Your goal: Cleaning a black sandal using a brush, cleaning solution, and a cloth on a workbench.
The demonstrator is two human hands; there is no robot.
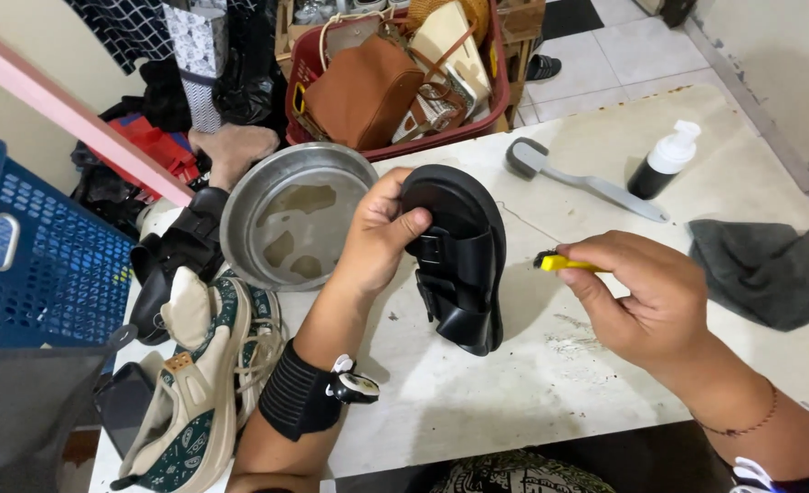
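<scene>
— Nearest the lens, what do you see?

— Two forearms. My left hand point(379, 239) grips a black sandal point(459, 256) by its heel end, thumb pressed on the footbed, fingers curled behind. The sandal stands tilted on its side, toe end touching the white table point(532, 374).

— And the other hand?

— My right hand point(646, 297) is closed around a small yellow-handled brush point(562, 264), its dark tip just beside the sandal's sole edge.

— What crowds it?

— A metal basin point(290, 215) sits just left of the sandal, with a beige sneaker point(205, 383) near the table's left edge. A grey long-handled brush point(580, 176), a black pump bottle point(662, 162) and a grey cloth point(762, 267) lie well apart on the right. Bare tabletop shows below the sandal, toward the near edge.
</scene>
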